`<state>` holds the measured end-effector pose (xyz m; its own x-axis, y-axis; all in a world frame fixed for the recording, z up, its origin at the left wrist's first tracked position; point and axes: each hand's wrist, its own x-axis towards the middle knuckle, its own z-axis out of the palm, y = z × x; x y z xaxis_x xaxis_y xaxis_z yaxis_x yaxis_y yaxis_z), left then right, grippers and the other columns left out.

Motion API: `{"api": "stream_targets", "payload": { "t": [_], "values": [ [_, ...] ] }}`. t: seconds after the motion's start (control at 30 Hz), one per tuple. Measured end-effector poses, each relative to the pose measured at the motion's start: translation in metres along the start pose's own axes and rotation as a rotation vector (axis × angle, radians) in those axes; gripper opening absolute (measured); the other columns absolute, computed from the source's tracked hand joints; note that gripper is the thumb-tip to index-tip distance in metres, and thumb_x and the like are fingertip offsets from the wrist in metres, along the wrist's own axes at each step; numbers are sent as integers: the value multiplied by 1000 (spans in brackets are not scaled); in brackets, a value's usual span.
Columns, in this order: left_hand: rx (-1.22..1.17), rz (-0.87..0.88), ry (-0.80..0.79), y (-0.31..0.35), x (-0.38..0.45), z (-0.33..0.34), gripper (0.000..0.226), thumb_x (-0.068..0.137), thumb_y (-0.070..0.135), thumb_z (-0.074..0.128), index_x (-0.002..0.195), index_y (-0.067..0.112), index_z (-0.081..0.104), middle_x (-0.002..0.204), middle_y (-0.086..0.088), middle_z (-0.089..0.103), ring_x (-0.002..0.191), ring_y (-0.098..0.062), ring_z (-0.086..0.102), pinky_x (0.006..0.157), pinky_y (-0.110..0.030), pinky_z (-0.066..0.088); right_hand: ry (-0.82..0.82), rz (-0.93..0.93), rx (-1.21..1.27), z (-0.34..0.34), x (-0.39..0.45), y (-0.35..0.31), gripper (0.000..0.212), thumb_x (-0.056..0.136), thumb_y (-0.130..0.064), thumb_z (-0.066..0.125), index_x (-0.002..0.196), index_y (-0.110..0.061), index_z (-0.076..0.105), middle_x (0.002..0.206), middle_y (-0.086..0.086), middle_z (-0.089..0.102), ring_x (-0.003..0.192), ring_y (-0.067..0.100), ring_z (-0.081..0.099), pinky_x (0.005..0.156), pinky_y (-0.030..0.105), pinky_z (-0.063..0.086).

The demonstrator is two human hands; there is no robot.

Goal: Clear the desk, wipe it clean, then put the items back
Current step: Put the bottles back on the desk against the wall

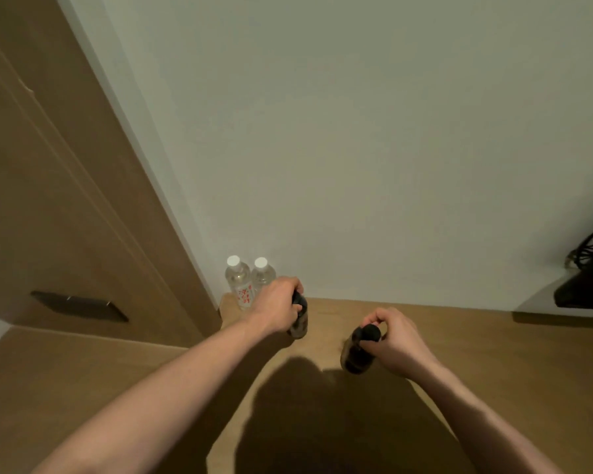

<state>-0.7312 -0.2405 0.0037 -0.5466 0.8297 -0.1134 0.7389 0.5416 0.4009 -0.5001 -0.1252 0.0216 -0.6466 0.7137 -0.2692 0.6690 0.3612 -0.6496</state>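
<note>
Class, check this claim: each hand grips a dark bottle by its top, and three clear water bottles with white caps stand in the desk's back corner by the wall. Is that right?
Not quite. The head view shows two clear water bottles, not three. The rest holds: the left hand and the right hand each grip a dark bottle by its top, over the desk.

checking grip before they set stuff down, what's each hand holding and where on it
Left hand grips a dark bottle by its neck; right hand grips another dark bottle around its black cap.
</note>
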Motion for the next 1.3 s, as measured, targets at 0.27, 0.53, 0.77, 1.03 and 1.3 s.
{"api": "stream_targets", "payload": {
  "t": [0.27,0.53,0.77,1.03,1.3],
  "values": [
    [-65,-139,30,-16,49,6,22,95,22,68,117,23,66,121,1,65,111,-21,62,97,-34,50,20,-44,2,13,58,-35,28,81,-6,76,81,-29,62,95,-14,59,86,5,56,67,19,42],
    [-112,-210,18,-36,73,14,19,94,24,68,114,25,66,117,1,63,106,-22,60,93,-36,54,5,-47,-74,55,125,-56,24,85,-15,77,100,-30,66,113,-5,55,102,15,56,83,23,45],
    [-39,-103,38,-38,77,21,10,92,14,67,101,16,71,104,-4,68,97,-24,67,79,-35,57,5,-44,-71,73,159,-65,27,88,-10,73,106,-27,64,115,-5,53,103,15,56,85,22,43],
    [-146,-35,59,-41,43,24,53,98,7,61,149,17,51,155,4,44,131,-22,54,114,-34,44,-12,-56,-96,84,169,-64,24,89,-12,72,105,-28,66,124,-7,56,109,19,61,97,34,53],
    [-111,-41,-114,-49,14,38,84,99,11,54,165,26,4,171,13,-6,146,-24,39,119,-38,38,-17,-57,-92,93,164,-61,26,93,-11,68,118,-20,66,119,-3,57,111,19,60,96,25,46]
  ]
}}
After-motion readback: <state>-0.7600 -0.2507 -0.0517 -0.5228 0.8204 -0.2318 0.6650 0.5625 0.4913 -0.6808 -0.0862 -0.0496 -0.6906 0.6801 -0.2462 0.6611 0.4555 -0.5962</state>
